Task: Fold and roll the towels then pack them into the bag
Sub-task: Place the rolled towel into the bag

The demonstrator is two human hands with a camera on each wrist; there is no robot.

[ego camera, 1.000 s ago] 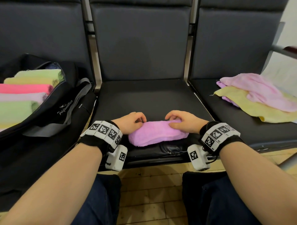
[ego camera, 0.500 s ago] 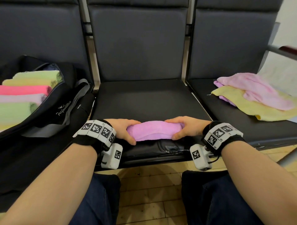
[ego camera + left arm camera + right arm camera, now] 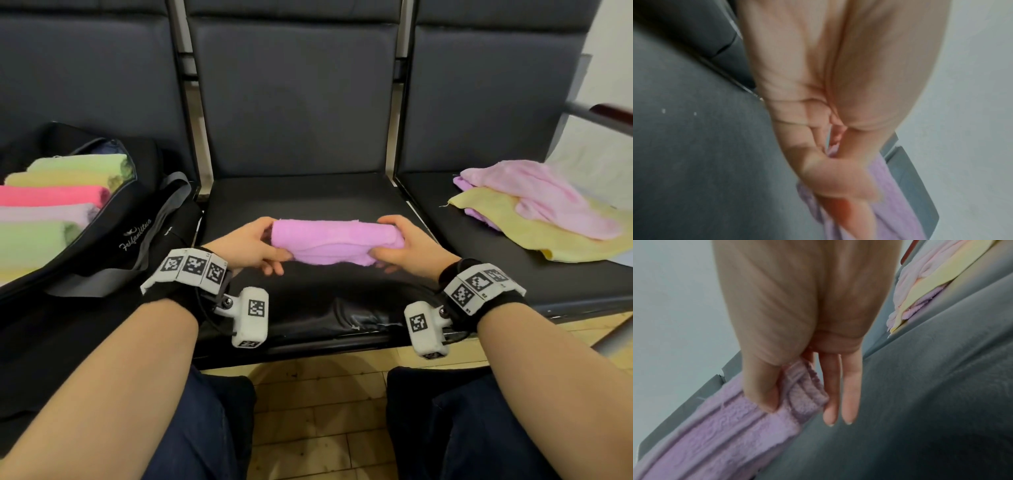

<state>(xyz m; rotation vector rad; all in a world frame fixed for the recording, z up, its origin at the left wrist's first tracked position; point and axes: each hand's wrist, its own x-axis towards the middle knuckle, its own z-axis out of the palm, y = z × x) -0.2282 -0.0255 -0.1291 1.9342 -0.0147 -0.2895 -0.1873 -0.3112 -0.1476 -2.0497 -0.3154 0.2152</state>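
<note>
A: Where is the rolled purple towel (image 3: pixel 337 241)?
B: Over the middle seat (image 3: pixel 308 202), its front part; left hand (image 3: pixel 245 245) and right hand (image 3: pixel 411 248) grip its ends.
A: Any writing?
B: White script on the black bag (image 3: pixel 137 219), not clearly readable.

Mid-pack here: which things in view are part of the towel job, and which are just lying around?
Part of the job:
- rolled purple towel, held by the left hand and the right hand
- black bag with rolled towels inside
- loose towels on the right seat

Just there:
- middle seat
- wooden floor
</note>
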